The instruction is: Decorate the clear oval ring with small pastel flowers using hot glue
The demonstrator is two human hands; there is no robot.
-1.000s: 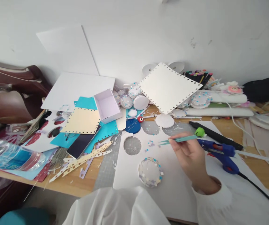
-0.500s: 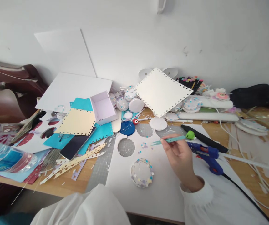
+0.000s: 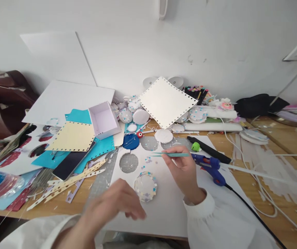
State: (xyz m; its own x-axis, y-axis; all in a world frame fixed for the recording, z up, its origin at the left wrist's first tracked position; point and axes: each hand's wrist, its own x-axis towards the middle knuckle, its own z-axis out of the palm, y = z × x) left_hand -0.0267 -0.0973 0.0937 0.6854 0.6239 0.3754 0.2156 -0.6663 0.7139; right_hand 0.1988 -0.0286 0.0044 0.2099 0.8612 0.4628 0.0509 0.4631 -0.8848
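My right hand (image 3: 183,171) pinches pale green tweezers (image 3: 175,154), whose tips point left above small pastel paper bits (image 3: 147,160). Those bits lie on a white board (image 3: 168,218) with round holes cut along its far edge. Nearer to me on the board is a white disc (image 3: 145,186) ringed with pale blue, yellow and lilac bits. My left hand (image 3: 116,202), a little blurred, hovers just left of that disc with loosely bent fingers and nothing visible in them; I cannot tell whether it touches the disc.
A blue glue gun (image 3: 210,166) with its black cord lies right of my right hand. At the left are a phone (image 3: 72,162), punched paper strips (image 3: 68,183) and a plastic bottle (image 3: 0,183). Behind stand a lilac box (image 3: 104,119) and a punched white card (image 3: 168,102).
My left hand has come into view from the lower left, beside the ringed disc. The view has swung right; my right hand still holds the tweezers over the board.
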